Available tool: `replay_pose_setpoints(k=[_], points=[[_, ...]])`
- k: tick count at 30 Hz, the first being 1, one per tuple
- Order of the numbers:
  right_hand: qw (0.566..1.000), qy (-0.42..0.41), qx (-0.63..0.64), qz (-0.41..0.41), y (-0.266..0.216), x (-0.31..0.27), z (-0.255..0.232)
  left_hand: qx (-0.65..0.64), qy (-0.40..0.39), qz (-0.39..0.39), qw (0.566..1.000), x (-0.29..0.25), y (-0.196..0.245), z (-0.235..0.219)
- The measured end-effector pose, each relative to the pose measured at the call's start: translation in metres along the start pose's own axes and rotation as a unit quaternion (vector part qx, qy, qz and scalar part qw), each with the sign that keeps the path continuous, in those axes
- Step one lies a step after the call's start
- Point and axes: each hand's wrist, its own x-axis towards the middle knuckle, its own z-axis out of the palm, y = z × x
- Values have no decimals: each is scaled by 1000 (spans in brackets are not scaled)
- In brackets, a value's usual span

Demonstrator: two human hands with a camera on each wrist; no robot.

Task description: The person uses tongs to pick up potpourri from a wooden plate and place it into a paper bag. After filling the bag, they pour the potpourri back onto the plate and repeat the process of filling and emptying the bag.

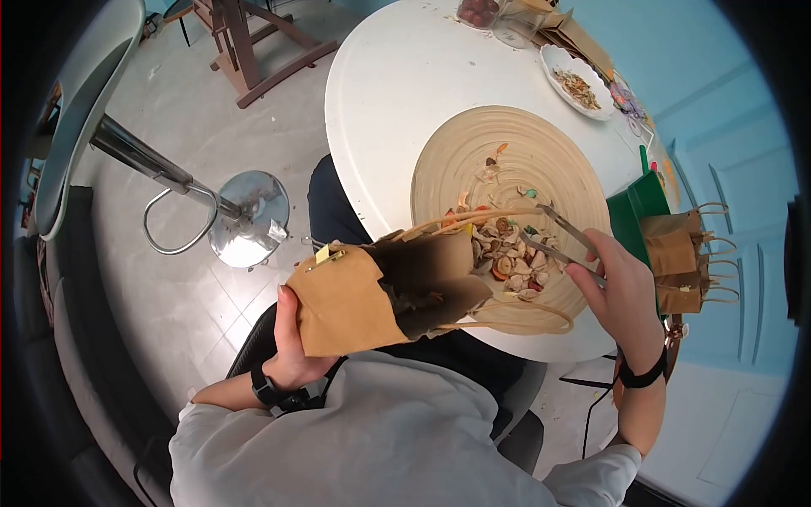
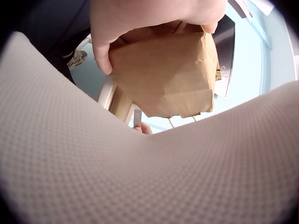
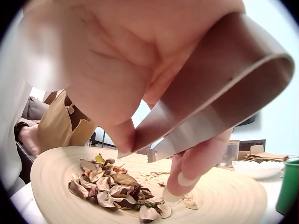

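My left hand [image 1: 297, 346] grips the base of a brown paper bag [image 1: 346, 304], tipped on its side with its torn-edged mouth toward the plate. A binder clip [image 1: 325, 258] sits on the bag, and its twisted handles [image 1: 541, 317] reach over the plate. Some dark bits show inside it. Metal tongs [image 1: 564, 241] are pinched in my right hand [image 1: 621, 283], their tips apart above a pile of dried petals and potpourri [image 1: 511, 253]. That pile lies on a round wooden plate [image 1: 439, 160]. In the right wrist view the tongs [image 3: 210, 93] have nothing between their tips.
A white scalloped dish [image 1: 553, 59] with dried bits stands at the far right of the white table [image 1: 372, 84]. Beside the plate is a green bin [image 1: 629, 211] with small paper bags [image 1: 676, 253]. A jar of dark red fruit [image 1: 478, 12] stands at the back.
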Motion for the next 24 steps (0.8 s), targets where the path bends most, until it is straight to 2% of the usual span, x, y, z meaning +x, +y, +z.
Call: replay_pose_setpoints(k=[4, 11, 16, 19, 23, 24], points=[[1000, -6, -11, -20, 0, 4, 2, 48, -1, 22, 999, -1, -1, -1], [998, -20, -31, -55, -2, 15, 3, 47, 4, 26, 999, -4, -3, -9], [996, -29, -24, -83, -5, 25, 5, 56, 41, 22, 997, -3, 0, 1], [995, -56, -30, -76, -4, 29, 7, 37, 39, 9, 999, -6, 0, -3], [993, -49, -52, -90, -4, 30, 4, 73, 13, 16, 997, -4, 1, -5], [996, -46, -32, -69, -4, 29, 0, 69, 18, 14, 997, -4, 1, -5]])
